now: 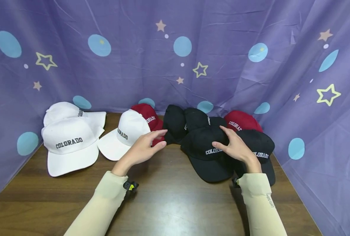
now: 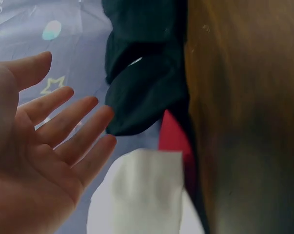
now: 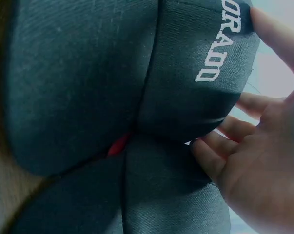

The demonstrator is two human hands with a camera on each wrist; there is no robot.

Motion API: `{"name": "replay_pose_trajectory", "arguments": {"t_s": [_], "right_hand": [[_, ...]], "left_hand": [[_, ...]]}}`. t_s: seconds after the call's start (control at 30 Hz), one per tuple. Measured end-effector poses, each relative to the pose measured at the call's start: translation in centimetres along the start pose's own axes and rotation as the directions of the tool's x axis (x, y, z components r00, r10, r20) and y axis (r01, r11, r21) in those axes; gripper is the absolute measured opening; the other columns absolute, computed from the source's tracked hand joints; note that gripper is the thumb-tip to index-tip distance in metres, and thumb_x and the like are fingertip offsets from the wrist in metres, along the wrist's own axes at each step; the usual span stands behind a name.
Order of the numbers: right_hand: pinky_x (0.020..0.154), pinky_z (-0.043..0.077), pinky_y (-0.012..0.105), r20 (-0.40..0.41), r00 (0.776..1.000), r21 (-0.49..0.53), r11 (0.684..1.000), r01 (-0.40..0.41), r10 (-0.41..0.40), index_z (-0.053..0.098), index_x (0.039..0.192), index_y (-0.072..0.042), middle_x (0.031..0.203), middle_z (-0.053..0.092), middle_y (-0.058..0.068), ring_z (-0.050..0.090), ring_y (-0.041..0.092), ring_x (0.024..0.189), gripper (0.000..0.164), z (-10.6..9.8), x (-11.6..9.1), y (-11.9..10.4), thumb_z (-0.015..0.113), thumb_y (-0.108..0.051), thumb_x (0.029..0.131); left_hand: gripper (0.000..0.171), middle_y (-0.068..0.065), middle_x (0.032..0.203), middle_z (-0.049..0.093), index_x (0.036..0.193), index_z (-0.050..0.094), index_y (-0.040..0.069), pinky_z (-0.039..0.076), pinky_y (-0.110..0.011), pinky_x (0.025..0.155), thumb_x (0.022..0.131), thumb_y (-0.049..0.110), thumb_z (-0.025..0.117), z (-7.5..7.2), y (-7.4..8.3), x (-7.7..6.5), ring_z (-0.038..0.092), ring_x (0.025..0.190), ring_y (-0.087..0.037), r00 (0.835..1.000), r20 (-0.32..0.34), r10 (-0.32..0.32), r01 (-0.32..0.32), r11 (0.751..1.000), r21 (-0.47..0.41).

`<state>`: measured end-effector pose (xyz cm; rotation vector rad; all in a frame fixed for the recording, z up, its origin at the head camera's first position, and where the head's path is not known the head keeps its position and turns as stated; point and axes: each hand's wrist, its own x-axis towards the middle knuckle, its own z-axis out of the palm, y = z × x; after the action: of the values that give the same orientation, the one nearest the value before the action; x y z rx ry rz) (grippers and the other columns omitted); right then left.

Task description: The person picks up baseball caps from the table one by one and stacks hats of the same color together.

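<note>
Right hand (image 1: 239,148) — fingers spread, nothing gripped — rests at black cap (image 1: 197,141); likely light, pliable: hold by crown. Left hand (image 1: 144,148): spread, empty.

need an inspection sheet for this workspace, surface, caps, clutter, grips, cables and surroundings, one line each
Surface: brown table, wood-grained, with a bright glare toward the near middle.
Caps, left: two overlapping white caps; beside them a single white cap, with a partly hidden red cap behind it.
Caps, right: several black caps, bunched and overlapping; a second red cap behind them.
Clutter: nothing seen besides the caps.
Left grip: fingers extended, holding nothing.
Right grip: at the crown of the front black cap; whether it grasps cannot be told.
Cables: nothing seen.
Surroundings: purple curtain with stars and blue ovals, behind and on both sides.
</note>
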<state>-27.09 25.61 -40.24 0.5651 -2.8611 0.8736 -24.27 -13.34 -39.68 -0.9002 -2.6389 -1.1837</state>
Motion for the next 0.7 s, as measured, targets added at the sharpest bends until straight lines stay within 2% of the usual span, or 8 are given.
{"name": "replay_pose_trajectory", "arguments": {"t_s": [0.17,0.4,0.63,0.7], "right_hand": [[0.105,0.031,0.051,-0.011,1.0,0.027,1.0,-0.003,0.003,0.039,0.14,-0.013,0.136,0.042,0.008,0.038,0.025,0.123,0.083,-0.1,0.0,-0.2,0.07,-0.057,0.078],[0.091,0.043,0.043,0.03,0.999,0.07,0.997,0.016,-0.018,0.042,0.125,-0.016,0.114,0.05,0.002,0.048,0.019,0.101,0.077,-0.2,-0.2,-1.7,0.077,-0.058,0.071],[0.079,0.046,0.036,0.067,0.996,0.077,0.995,0.057,-0.062,0.039,0.112,-0.018,0.093,0.053,0.002,0.052,0.016,0.087,0.076,0.2,-0.6,-3.8,0.08,-0.06,0.064],[0.077,0.046,0.035,0.075,0.994,0.084,0.993,0.077,-0.083,0.038,0.11,-0.018,0.09,0.053,0.002,0.052,0.015,0.086,0.076,0.7,-0.5,-4.3,0.081,-0.06,0.064]], "left_hand": [[0.051,0.003,0.136,0.05,0.139,0.046,0.016,0.043,-0.044,0.097,0.095,0.038,0.06,1.0,-0.3,0.3,0.053,0.115,-0.022,1.0,0.025,-0.012,0.013,0.999,-0.05],[0.049,0.007,0.134,0.05,0.138,0.047,0.02,0.042,-0.043,0.098,0.094,0.037,0.06,1.1,-0.1,0.2,0.053,0.113,-0.012,0.999,0.021,-0.024,0.025,0.997,-0.068],[0.052,-0.005,0.135,0.051,0.139,0.047,0.013,0.043,-0.048,0.097,0.094,0.034,0.062,1.3,0.1,0.2,0.053,0.114,-0.023,0.999,0.046,-0.013,0.016,0.998,-0.069],[0.052,-0.004,0.135,0.051,0.139,0.047,0.015,0.043,-0.047,0.097,0.093,0.036,0.062,1.3,0.0,0.2,0.053,0.115,-0.026,0.998,0.053,-0.022,0.024,0.998,-0.051]]}}
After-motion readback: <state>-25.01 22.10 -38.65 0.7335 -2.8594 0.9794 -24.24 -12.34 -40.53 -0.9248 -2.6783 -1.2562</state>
